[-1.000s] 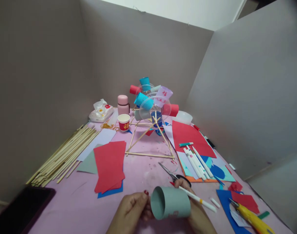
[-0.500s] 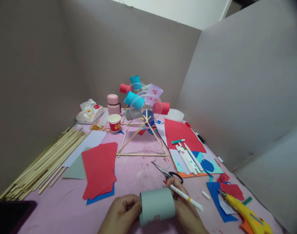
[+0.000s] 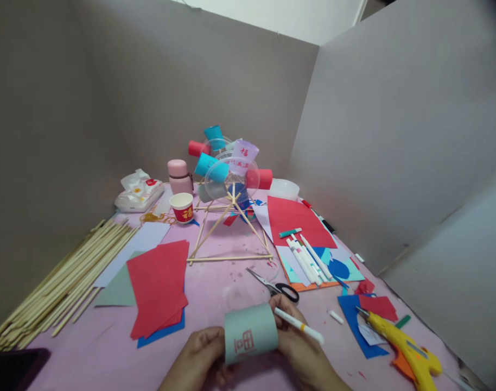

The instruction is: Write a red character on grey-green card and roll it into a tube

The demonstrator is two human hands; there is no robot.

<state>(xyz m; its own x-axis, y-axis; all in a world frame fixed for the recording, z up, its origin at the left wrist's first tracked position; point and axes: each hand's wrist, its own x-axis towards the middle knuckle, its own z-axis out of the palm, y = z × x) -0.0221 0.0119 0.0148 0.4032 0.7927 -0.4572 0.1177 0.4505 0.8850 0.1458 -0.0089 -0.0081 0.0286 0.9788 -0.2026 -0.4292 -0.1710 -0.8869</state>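
Turned since the earlier frame, the grey paper tube (image 3: pixel 250 340) now shows red writing; left hand (image 3: pixel 197 361) and right hand (image 3: pixel 300 347) clamp its ends, the right apparently also holding a marker (image 3: pixel 299 326). Lettering seems done; wheel (image 3: pixel 227 171) stands beyond.

The tube (image 3: pixel 250 339) is matt grey-green paper. Sticks (image 3: pixel 61 285) look like bare pale wood. The sheets (image 3: pixel 158 285) are matt red paper, the glue gun (image 3: pixel 402 347) glossy yellow plastic, the scissors (image 3: pixel 272 285) shiny metal.
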